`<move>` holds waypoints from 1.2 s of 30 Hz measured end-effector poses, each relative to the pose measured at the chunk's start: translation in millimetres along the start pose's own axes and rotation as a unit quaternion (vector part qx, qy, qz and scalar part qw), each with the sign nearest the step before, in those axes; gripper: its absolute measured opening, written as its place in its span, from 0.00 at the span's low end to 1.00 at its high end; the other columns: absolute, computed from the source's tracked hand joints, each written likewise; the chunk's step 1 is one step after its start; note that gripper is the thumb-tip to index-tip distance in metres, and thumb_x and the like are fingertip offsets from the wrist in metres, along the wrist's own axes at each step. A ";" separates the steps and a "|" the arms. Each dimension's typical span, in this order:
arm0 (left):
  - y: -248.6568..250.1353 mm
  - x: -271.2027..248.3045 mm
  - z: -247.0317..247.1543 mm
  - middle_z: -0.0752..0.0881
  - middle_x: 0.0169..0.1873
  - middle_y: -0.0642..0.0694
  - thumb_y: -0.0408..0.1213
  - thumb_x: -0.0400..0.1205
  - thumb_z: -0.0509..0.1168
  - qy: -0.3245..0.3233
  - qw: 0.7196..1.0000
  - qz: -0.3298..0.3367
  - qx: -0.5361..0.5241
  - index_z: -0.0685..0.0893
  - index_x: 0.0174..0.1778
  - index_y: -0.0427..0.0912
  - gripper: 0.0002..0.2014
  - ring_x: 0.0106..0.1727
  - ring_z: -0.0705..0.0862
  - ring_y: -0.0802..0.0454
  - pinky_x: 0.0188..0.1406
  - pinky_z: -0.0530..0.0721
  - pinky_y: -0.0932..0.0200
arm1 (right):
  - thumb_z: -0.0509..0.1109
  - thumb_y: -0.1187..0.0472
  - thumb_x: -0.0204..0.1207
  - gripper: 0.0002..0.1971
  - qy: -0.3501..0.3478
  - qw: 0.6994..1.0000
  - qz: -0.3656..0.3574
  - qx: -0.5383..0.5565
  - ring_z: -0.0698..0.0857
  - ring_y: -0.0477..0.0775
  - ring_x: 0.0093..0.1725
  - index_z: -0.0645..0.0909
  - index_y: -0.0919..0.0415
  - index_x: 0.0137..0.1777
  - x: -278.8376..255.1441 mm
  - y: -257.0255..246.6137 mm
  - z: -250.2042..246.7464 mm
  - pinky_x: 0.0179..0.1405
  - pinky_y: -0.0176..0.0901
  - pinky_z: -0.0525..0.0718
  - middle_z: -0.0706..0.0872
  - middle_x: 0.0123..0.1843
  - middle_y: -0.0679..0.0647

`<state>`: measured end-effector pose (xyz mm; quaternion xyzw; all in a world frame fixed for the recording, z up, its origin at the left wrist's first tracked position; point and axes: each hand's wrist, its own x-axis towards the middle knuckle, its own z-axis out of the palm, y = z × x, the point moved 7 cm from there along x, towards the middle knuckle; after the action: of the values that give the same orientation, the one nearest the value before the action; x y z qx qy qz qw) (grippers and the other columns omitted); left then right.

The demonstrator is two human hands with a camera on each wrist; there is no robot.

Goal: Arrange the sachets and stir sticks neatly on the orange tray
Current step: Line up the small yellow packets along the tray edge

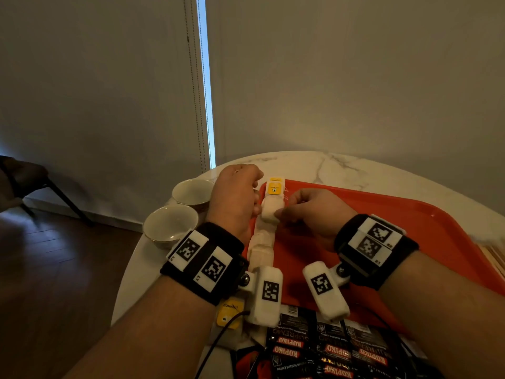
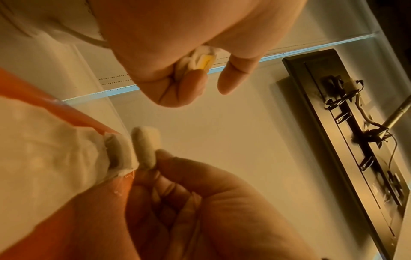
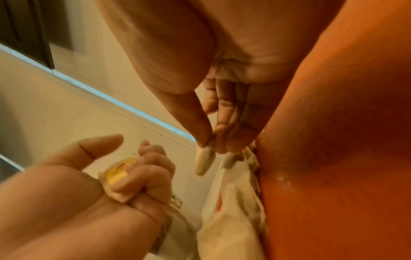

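1. Landmark: flat orange plastic tray [image 1: 382, 228] on round white marble-pattern table [image 1: 341, 165]. Both hands over tray's left edge.
2. Row of white paper tea-bag sachets [image 1: 263, 242] laid end to end along tray's left edge, yellow tag [image 1: 274, 188] at the far end. Judged: lined against the rim to keep the column straight.
3. Right hand [image 1: 311, 212], fingers curled, thumb and forefinger pinching one white tea bag [image 2: 145, 147] at its end, just beside the row's far part. Judged: held by the tip for lowering into line.
4. Left hand [image 1: 235, 198] just left of tray edge, fingers closed round spare tea bags with yellow tags [image 3: 118, 172], thumb free. Judged: serving as a supply for the right hand.
5. Black and red coffee sachets [image 1: 328, 348] overlapping at tray's near edge; legible upside down: "KOPIKO", "Instant Coffee". Not yet squared up.
6. Loose yellow tag [image 1: 231, 313] off tray's near-left corner, reads roughly "COHHA"; uncertain.
7. Two white ceramic bowls [image 1: 170, 227] left of tray.
8. Stir sticks: not identifiable.
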<state>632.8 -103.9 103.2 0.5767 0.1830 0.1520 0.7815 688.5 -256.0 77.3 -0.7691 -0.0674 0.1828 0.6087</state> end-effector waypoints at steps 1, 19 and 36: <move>0.5 -0.1 -0.1 0.79 0.38 0.47 0.33 0.85 0.63 0.001 1.000 0.000 0.000 0.80 0.45 0.45 0.04 0.29 0.72 0.55 0.25 0.71 0.59 | 0.81 0.69 0.73 0.07 -0.003 1.000 0.005 -0.028 0.93 0.60 0.42 0.85 0.64 0.45 0.9 1.6 2.3 0.50 0.56 0.93 0.92 0.40 0.60; -13.6 0.3 2.3 0.80 0.35 0.46 0.39 0.83 0.62 -0.015 0.993 -0.073 -0.094 0.82 0.49 0.42 0.06 0.30 0.74 0.53 0.27 0.72 0.58 | 0.76 0.56 0.80 0.05 -0.040 0.986 0.020 -0.159 0.87 0.49 0.43 0.94 0.50 0.50 2.1 -4.8 10.8 0.45 0.45 0.86 0.93 0.45 0.49; -26.2 -13.9 30.7 0.77 0.39 0.45 0.67 0.84 0.62 -0.208 0.969 -0.130 -0.030 0.74 0.75 0.42 0.34 0.28 0.73 0.51 0.26 0.64 0.60 | 0.79 0.58 0.77 0.03 -0.010 0.965 -0.222 -0.141 0.84 0.42 0.34 0.90 0.54 0.49 -34.9 -44.5 -2.3 0.36 0.31 0.81 0.89 0.40 0.50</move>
<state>635.4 -143.7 87.8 0.5434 0.0851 -0.0683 0.8323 662.3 -258.4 127.5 -0.8110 -0.2679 0.0394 0.5185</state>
